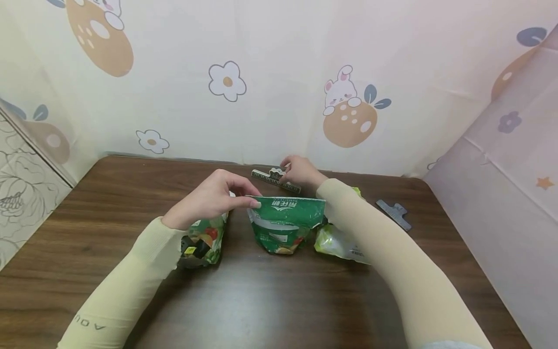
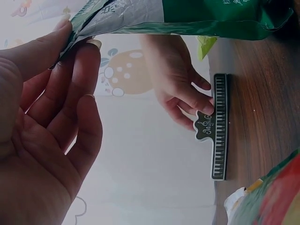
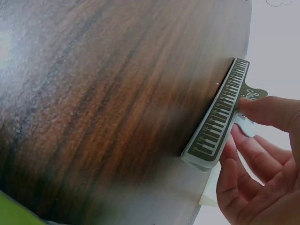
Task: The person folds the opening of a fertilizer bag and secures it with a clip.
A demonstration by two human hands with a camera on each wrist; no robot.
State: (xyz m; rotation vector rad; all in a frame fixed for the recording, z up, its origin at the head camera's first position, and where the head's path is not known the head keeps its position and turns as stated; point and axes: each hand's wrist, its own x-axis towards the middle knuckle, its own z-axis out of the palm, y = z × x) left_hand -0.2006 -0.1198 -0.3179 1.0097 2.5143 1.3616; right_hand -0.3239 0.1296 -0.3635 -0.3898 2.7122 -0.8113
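My left hand [image 1: 213, 194] pinches the top left corner of a green food bag [image 1: 289, 215] between thumb and fingers. The bag stands on the table with its flat top edge stretched toward the right forearm. Behind it, near the table's back edge, is a wide bag clip [image 1: 269, 178] with a piano-key pattern. My right hand [image 1: 302, 170] reaches past the bag to this clip. In the right wrist view, the thumb lies on the front of the handle of the clip [image 3: 220, 112] and fingers are behind it.
Left of the bag stands another green food bag [image 1: 215, 242], partly behind my left wrist. A light green and white bag [image 1: 337, 242] lies under my right forearm. Farther right is a grey clip [image 1: 394, 213]. A patterned cloth wall [image 1: 270, 121] borders the wooden table [image 1: 244, 300].
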